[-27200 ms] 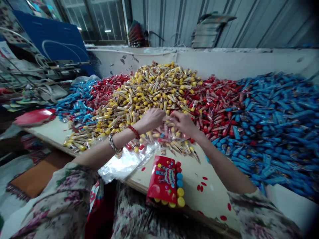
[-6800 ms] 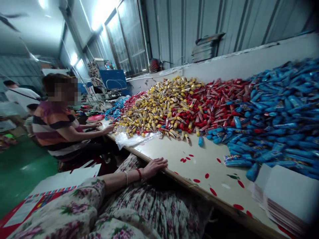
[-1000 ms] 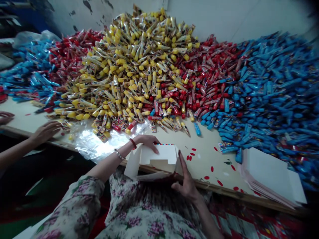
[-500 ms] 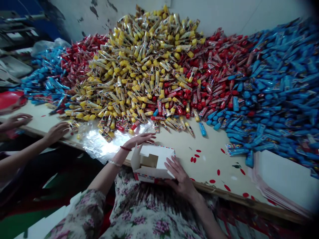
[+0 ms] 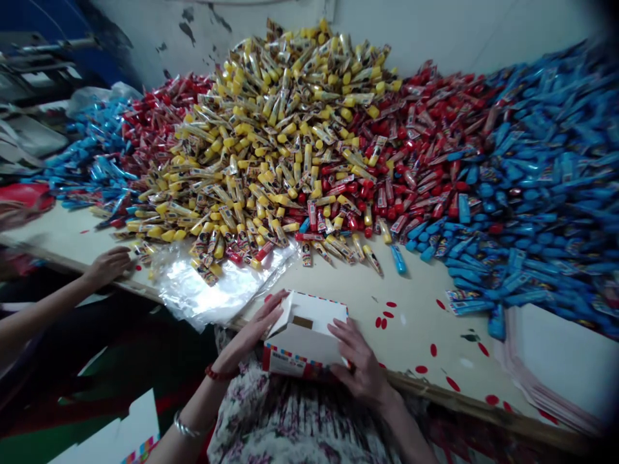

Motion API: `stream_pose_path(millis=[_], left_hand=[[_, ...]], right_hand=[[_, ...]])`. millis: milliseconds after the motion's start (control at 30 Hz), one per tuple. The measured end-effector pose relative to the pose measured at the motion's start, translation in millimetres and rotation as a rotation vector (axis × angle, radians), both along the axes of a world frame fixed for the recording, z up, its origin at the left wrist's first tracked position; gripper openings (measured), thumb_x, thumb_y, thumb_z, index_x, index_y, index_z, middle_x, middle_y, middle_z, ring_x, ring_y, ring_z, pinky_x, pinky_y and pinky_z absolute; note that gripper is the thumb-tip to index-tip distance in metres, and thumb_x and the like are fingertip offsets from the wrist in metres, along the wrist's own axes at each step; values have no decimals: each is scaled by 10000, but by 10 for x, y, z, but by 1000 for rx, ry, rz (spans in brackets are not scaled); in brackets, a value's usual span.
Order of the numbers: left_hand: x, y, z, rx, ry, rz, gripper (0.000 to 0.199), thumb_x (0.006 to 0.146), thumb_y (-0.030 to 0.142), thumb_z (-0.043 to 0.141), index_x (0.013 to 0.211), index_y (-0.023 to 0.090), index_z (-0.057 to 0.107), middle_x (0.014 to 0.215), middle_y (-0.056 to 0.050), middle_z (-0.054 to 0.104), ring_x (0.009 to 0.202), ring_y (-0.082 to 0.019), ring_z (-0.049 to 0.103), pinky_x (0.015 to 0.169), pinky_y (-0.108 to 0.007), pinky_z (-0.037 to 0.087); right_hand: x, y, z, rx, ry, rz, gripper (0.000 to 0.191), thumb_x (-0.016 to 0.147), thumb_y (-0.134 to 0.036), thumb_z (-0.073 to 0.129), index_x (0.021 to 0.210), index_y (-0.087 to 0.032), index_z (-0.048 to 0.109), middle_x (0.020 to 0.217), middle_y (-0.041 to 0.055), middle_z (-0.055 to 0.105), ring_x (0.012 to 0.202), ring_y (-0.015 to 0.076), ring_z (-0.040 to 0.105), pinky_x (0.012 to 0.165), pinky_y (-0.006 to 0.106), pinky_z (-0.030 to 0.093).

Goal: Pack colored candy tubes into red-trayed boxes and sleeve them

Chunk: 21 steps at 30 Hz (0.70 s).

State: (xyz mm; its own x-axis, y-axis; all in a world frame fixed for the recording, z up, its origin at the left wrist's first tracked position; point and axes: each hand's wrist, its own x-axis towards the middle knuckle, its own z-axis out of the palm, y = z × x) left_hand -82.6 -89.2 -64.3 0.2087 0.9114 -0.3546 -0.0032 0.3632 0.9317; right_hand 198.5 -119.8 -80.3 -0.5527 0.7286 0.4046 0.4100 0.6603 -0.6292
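A white cardboard box (image 5: 309,341) with a red, printed front sits at the table's near edge, close to my body. Its top flaps are folded partly inward, and a brown gap shows between them. My left hand (image 5: 261,325) presses against the box's left side and flap. On the right side, my right hand (image 5: 355,354) rests with its fingers spread over the top edge and the thumb at the front. Both hands touch the box from opposite sides. A clear plastic bag (image 5: 207,290) lies flat just beyond my left hand.
Heaped wrapped tubes, yellow (image 5: 271,129), red (image 5: 420,122) and blue (image 5: 556,167), line the wall. White sheets (image 5: 561,361) are stacked at right. Red oval pieces dot the table (image 5: 338,277). Another person's hand (image 5: 109,265) is at left; a white carton (image 5: 120,438) lies lower left.
My left hand has come back from above the plastic bag to the box's left side. The left and front flaps have folded further in. One of the other hands at far left has left view.
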Motion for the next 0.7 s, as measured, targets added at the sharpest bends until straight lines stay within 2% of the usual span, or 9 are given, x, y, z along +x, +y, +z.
stream_pose_path(millis=[133, 267, 367, 433, 567, 633, 700], left_hand=[[-1, 53, 31, -106, -17, -129, 964, 756, 589, 617, 1498, 265, 93, 1568, -35, 153, 1441, -268, 134, 1166, -397, 172], [-30, 40, 14, -189, -28, -286, 1142, 669, 508, 740, 1497, 235, 3, 1556, -84, 205, 1390, -310, 276, 1143, -415, 223], [-20, 23, 3, -190, 2, -324, 1250, 628, 435, 791, 1480, 252, -106, 1530, -110, 273, 1328, -308, 386, 1097, -426, 311], [-17, 20, -1, -155, 74, -344, 1295, 613, 436, 797, 1463, 266, -165, 1533, -121, 260, 1320, -310, 397, 1087, -441, 323], [-28, 44, -18, 36, 379, -356, 1369, 520, 478, 828, 1481, 225, -113, 1565, -142, 129, 1412, -360, 186, 1149, -490, 156], [-37, 68, -38, 104, 476, -373, 1364, 516, 481, 822, 1488, 173, -83, 1567, -163, 89, 1429, -373, 88, 1158, -495, 79], [-53, 94, -60, 123, 495, -401, 1331, 543, 454, 804, 1486, 146, -82, 1568, -169, 69, 1433, -369, 56, 1159, -489, 45]], right_hand=[[-18, -126, -34, 92, 49, -26, 303, 885, -221, 502, 1186, -188, 514, 1347, 144, 525, 1337, 308, 377, 1076, 636, 283], [-19, -323, -14, 125, 26, -35, 368, 872, -171, 497, 1239, -179, 500, 1338, 142, 536, 1336, 313, 379, 1069, 642, 291], [-25, -470, 36, 90, 38, -76, 387, 871, -163, 505, 1257, -185, 500, 1303, 125, 568, 1312, 291, 420, 1084, 600, 306], [-61, -554, 62, 23, 72, -160, 430, 878, -181, 512, 1305, -171, 460, 1297, 133, 569, 1299, 276, 439, 1089, 550, 337], [-211, -608, 74, -77, 83, -363, 469, 902, -268, 504, 1350, -160, 419, 1321, 155, 536, 1315, 287, 417, 1066, 504, 393], [-280, -556, 81, -63, 81, -404, 471, 916, -275, 483, 1366, -175, 389, 1244, 143, 596, 1228, 279, 516, 1064, 528, 387], [-315, -468, 105, -43, 77, -412, 490, 924, -269, 468, 1391, -187, 345, 1147, 123, 652, 1090, 259, 616, 1045, 541, 403]])
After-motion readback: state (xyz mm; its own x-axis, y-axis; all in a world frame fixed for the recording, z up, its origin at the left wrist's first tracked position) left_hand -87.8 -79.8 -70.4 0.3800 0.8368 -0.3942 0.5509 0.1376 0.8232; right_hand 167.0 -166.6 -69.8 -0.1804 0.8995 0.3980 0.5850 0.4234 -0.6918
